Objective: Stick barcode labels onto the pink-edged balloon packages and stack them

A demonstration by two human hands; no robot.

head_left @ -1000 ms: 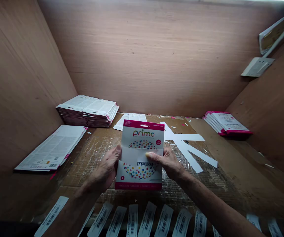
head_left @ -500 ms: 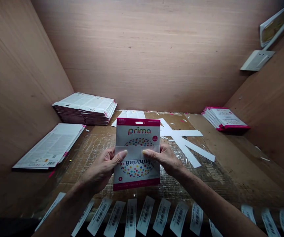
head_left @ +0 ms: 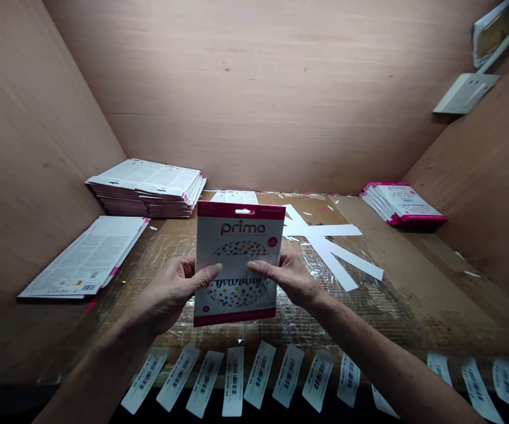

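left hand [head_left: 171,293] and right hand [head_left: 297,279] pinch prima birthday packet [head_left: 240,299]: magenta-edged, dotted, white strip [head_left: 235,271] across middle. taped cardboard surface [head_left: 161,250], plywood walls [head_left: 254,112].

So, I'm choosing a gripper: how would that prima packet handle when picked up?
The prima packet is probably fairly stiff: its edges look straight between left hand and right hand. Likely light: similar stacked packets at right look thin.

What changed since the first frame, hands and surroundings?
Left hand: thumb moved right, from the left edge of the flat white-and-magenta printed packet onto its plain white band. More black lettering shows below the band. Nothing was let go.

Unchanged: right hand grips the packet, thumb on the band; straight white strips and magenta-edged white stack at left lie as before.
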